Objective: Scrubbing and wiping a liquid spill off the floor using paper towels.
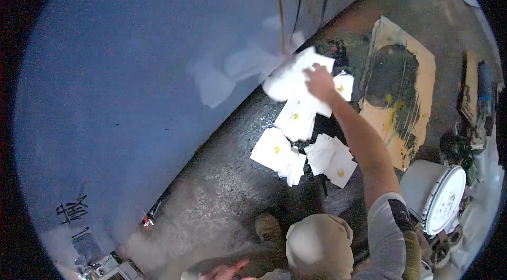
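My right hand (320,82) reaches forward and presses a crumpled white paper sheet (289,80) against the lower edge of a large glossy blue panel (137,79). The fingers grip the sheet. A pale reflection of it shows on the panel. My left hand (226,270) is at the bottom edge with its fingers spread, holding nothing, close to my bent knee (319,244) in beige trousers.
Several white paper sheets with yellow spots (296,148) lie on the dark gritty floor (222,190) beneath my arm. A paint-smeared cardboard piece (417,58) lies to the right. A white bucket and round lid (444,198) stand at lower right among cluttered tools. My shoe (268,227) is near the knee.
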Motion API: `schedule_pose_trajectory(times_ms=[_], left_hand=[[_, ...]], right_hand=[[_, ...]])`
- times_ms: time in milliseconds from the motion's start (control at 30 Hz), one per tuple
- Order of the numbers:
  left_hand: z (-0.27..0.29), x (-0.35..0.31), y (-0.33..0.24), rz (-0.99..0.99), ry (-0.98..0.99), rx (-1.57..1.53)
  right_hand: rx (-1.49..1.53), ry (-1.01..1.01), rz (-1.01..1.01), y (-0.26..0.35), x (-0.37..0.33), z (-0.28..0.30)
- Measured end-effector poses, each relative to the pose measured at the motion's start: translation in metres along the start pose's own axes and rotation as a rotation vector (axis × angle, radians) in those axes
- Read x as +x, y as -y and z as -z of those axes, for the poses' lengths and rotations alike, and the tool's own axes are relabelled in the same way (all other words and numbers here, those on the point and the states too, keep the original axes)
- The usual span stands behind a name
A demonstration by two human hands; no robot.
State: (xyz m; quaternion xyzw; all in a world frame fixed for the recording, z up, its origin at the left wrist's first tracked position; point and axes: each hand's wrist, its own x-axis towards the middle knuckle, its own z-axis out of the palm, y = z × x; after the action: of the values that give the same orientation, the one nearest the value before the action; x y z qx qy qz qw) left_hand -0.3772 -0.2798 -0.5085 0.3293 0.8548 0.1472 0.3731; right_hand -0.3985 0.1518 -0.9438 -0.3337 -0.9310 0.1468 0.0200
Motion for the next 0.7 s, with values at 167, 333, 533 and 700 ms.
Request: schedule_pose_trajectory(times_ms=[167, 333, 533, 700], left_hand=[[0.008, -0.01, -0.015, -0.017, 0.037, -0.002], [0.012, -0.027, 0.002, -0.145, -0.029, -0.061], [0.01, -0.052, 0.034, -0.141, 0.015, -0.063], [0.008, -0.055, 0.038, -0.209, 0.055, -0.072]], right_hand=[[0.071, -0.064, 0.307, 0.008, -0.091, 0.006], [0.079, 0.194, 0.327, 0.011, -0.166, 0.015], [0.263, -0.072, -0.015, -0.001, -0.202, 0.065], [0.117, -0.076, -0.064, 0.006, -0.278, 0.002]])
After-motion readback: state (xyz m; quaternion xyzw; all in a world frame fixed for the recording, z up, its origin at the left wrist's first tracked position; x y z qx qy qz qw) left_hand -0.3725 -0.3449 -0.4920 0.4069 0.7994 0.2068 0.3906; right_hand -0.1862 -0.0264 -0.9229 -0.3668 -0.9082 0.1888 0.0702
